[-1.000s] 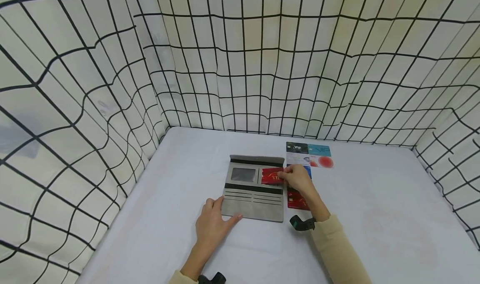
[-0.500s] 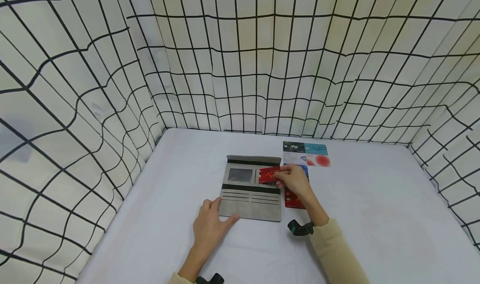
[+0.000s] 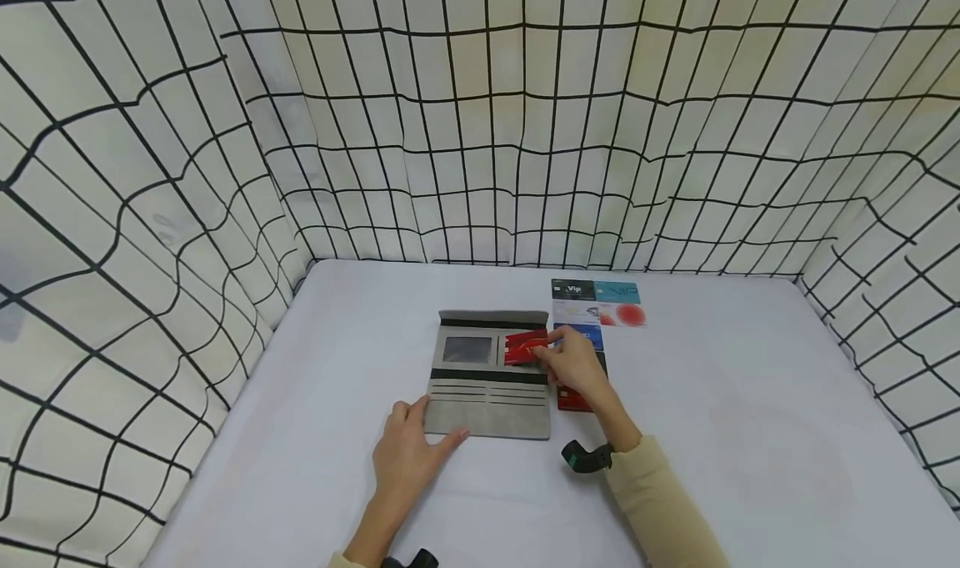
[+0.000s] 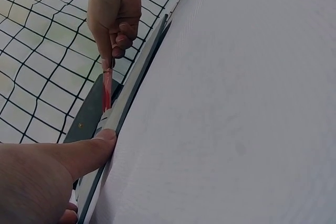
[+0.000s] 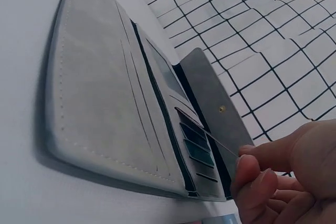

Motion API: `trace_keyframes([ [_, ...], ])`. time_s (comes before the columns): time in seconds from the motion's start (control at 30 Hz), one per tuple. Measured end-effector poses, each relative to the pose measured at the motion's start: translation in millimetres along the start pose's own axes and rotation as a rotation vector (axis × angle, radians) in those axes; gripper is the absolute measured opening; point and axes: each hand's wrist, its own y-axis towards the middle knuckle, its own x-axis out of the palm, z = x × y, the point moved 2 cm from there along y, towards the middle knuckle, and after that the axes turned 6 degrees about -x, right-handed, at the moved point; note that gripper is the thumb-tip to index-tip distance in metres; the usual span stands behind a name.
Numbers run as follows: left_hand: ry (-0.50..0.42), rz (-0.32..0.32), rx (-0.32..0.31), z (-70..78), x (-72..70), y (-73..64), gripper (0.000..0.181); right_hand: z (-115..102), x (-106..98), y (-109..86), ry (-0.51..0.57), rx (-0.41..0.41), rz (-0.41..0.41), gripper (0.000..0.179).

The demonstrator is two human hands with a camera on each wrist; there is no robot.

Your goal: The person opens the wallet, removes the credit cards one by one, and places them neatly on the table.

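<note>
A grey wallet (image 3: 487, 422) lies unfolded on the white table, its card slots and a clear window facing up. My left hand (image 3: 405, 455) grips its lower left corner, the thumb (image 4: 107, 136) on the near edge. At the upper right part, my right hand (image 3: 576, 364) pinches a red card (image 3: 523, 348) between thumb and fingers. In the left wrist view the red card (image 4: 107, 90) stands tilted up from the slots. The right wrist view shows it edge-on against the stepped slots (image 5: 198, 150); how deep its lower edge sits cannot be told.
Right of the wallet lie several cards: a black one (image 3: 573, 290), a teal one (image 3: 618, 293), a white one with a red disc (image 3: 626, 315), a blue one (image 3: 588, 335) and a red one (image 3: 573, 399). Black netting (image 3: 517, 147) rises round the table.
The red card has tilted in my right hand, from lying nearly flat over the slots to raised. My left hand stays on the wallet's corner. The whole head view has shifted slightly.
</note>
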Motion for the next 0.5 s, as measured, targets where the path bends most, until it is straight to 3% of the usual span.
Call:
trace_keyframes([
  [0.23,-0.004,-0.013,0.006,1.3,0.3,2.0,0.087,-3,-5,-0.8,0.035,-0.005,0.072,0.025],
  [0.5,0.002,-0.038,-0.012,-1.9,0.4,1.3,0.088,4,-13,1.6,0.085,-0.007,0.069,0.025],
])
